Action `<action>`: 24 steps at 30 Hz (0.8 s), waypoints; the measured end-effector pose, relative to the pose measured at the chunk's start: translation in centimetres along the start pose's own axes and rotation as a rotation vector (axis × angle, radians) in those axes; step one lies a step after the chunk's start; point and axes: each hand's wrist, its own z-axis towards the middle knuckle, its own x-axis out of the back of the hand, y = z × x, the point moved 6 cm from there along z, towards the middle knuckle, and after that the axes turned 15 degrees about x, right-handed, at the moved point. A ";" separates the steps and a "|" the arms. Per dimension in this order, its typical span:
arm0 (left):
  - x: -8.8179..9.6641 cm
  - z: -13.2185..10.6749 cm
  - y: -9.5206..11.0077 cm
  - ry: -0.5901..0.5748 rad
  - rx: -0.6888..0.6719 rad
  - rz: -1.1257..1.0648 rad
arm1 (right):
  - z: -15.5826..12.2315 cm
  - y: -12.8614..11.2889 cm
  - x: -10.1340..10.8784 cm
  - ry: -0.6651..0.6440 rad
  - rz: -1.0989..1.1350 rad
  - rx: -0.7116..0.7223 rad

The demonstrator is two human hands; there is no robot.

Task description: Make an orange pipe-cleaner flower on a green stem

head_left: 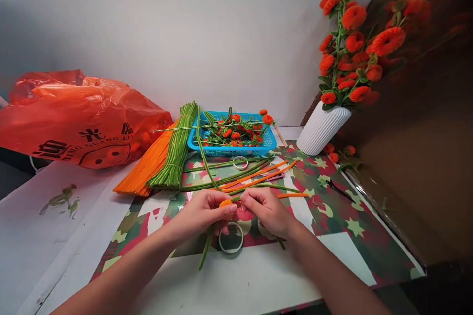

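Over the near part of the table, my left hand [202, 214] pinches a small orange pipe-cleaner piece [225, 203] between thumb and fingers. A green pipe cleaner [235, 198] meets that piece, and my right hand [269, 210] grips it with thumb and forefinger. Another green length [205, 251] sticks out below my left hand; where it joins is hidden. Just under my hands lies a roll of tape [242, 240]. Behind them, loose orange pipe cleaners [271, 173] and green ones [236, 177] are spread on the table.
A blue basket [232, 151] holds orange flowers with green stems. Left of it lie a green bundle [177, 145], an orange bundle [150, 162] and a red plastic bag [84, 118]. A white vase [322, 129] of orange flowers [354, 42] stands right. Black scissors [339, 190] lie near the right edge.
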 end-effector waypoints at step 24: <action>0.1 -0.7 0.7 -0.088 -0.020 0.182 | -0.3 0.5 0.0 0.032 0.308 -0.130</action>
